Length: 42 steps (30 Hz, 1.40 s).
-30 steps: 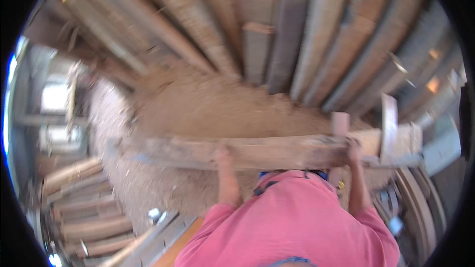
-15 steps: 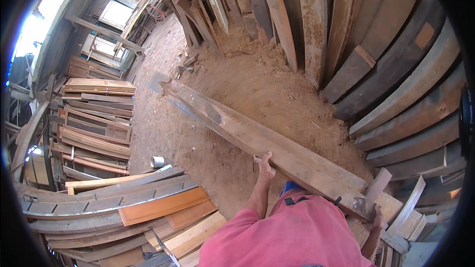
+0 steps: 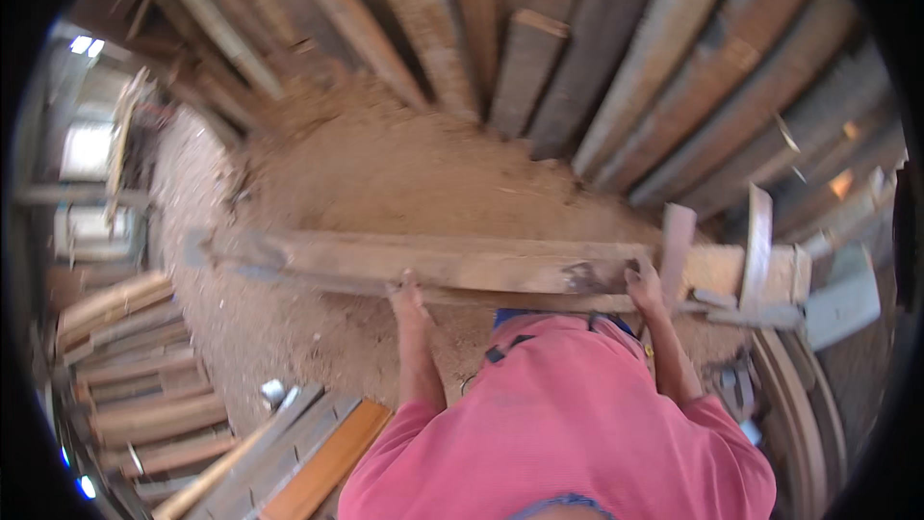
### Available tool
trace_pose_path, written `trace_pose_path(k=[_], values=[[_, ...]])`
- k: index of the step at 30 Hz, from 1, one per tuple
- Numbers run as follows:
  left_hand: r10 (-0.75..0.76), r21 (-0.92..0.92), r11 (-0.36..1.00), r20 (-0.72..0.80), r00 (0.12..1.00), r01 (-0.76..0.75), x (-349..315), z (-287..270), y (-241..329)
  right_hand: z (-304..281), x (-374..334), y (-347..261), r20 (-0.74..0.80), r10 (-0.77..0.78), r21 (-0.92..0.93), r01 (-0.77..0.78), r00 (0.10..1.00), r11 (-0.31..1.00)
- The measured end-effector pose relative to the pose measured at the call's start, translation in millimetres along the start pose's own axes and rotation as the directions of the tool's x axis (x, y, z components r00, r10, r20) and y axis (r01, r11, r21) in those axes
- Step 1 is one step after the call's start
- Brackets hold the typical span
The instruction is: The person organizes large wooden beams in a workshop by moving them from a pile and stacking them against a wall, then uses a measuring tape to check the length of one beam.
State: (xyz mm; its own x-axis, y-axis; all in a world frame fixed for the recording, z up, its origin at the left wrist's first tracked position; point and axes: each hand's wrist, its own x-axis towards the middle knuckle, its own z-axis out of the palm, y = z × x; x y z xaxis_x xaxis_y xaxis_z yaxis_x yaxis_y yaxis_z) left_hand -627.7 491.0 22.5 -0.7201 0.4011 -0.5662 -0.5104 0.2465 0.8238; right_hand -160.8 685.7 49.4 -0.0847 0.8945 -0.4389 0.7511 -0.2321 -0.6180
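Dozens of long weathered boards (image 3: 616, 48) lean in a fan across the far side of what we see, their lower ends buried in a wide mound of sawdust (image 3: 385, 164) that covers the floor. Next in size is the long wooden beam (image 3: 462, 265) that we carry level in front of us, above the sawdust and clear of the floor; one end reaches out to our left over the sawdust, and the other ends in a pale block at our right. Two short wooden pieces (image 3: 756, 231) stand up across that right end. Below it spreads our pink shirt (image 3: 568, 424), filling the near edge of the view. At the floor's near left corner lie stacks of planks (image 3: 135, 376), with a few flatter boards and one orange plank (image 3: 332, 462) just beside our left elbow.

Our left hand (image 3: 409, 297) grips the beam's near edge from below, fingers curled around it, about midway along its length. Our right hand (image 3: 643, 284) is closed over the beam near a dark stained patch, close to the upright pieces. A small shiny metal can (image 3: 273, 391) sits on the sawdust near the flat boards, well apart from both hands.
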Motion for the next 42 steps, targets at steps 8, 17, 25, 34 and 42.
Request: trace_pose_path(k=[8,17,25,34,42], values=[[0.515,0.920,-0.122,0.380,0.768,-0.373,-43,88,57,-3,-51,20,-0.153,0.045,-0.050,-0.053,0.987,0.997],[-0.372,0.088,-0.017,0.924,0.088,-0.996,-93,273,3,36,-135,79,-0.242,0.242,0.381,-0.137,0.940,0.914],[-0.545,-0.041,-0.220,0.834,0.087,-0.975,-164,340,-82,50,-194,139,-0.229,0.525,0.521,-0.352,0.820,0.778],[-0.274,-0.139,-0.300,0.960,-0.054,-0.944,-185,335,-105,23,-193,270,-0.236,0.744,0.572,-0.530,0.625,0.626],[-0.326,-0.054,-0.334,0.944,0.061,-0.941,-195,342,-106,-16,-163,377,-0.002,0.852,0.506,-0.734,0.524,0.453]])
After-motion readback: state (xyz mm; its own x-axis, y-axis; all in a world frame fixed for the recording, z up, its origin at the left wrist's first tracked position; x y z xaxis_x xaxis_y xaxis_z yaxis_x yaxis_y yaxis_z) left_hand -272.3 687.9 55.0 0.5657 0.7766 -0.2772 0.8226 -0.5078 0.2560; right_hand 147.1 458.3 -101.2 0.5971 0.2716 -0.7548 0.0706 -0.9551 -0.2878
